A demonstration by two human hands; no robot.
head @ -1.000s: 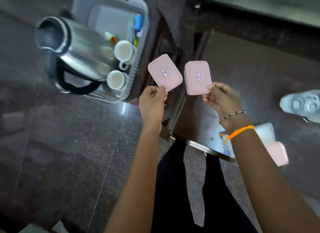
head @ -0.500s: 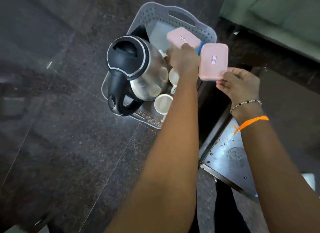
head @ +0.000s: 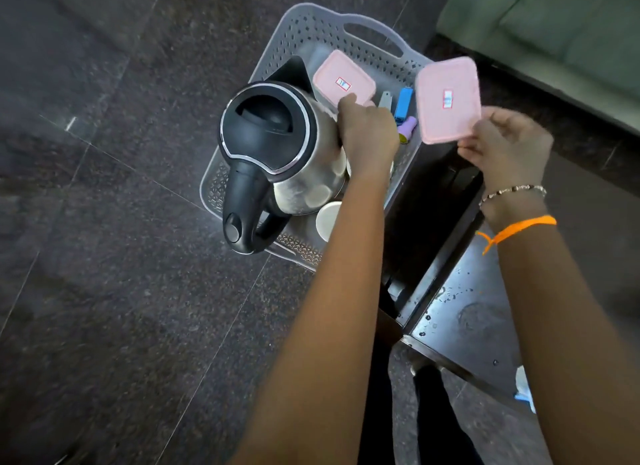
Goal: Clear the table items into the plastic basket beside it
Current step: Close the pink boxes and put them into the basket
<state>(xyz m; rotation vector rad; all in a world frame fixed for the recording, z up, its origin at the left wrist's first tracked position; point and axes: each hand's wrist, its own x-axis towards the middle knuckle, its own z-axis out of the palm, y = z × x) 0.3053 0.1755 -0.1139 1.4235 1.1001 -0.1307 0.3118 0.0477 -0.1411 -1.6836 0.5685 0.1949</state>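
Observation:
A grey plastic basket (head: 349, 21) stands on the dark floor beside the table (head: 464, 329). My left hand (head: 367, 132) reaches into it and holds a pink lidded box (head: 343, 80) low inside, against the steel kettle (head: 277, 153). My right hand (head: 505, 146) pinches a second pink lidded box (head: 448, 102) by its near edge, in the air over the basket's right rim. A white cup (head: 327, 218) shows under my left forearm; another cup is mostly hidden by my left hand.
A blue item (head: 403, 104), a purple item (head: 407, 127) and a grey item (head: 384, 99) lie in the basket's right part. A green sofa (head: 561, 31) fills the top right. A white object (head: 523, 385) sits at the table's near right edge.
Both hands have carried the pink boxes from over the table's edge to the basket. The left box has gone down inside the basket; the right box hangs at its rim.

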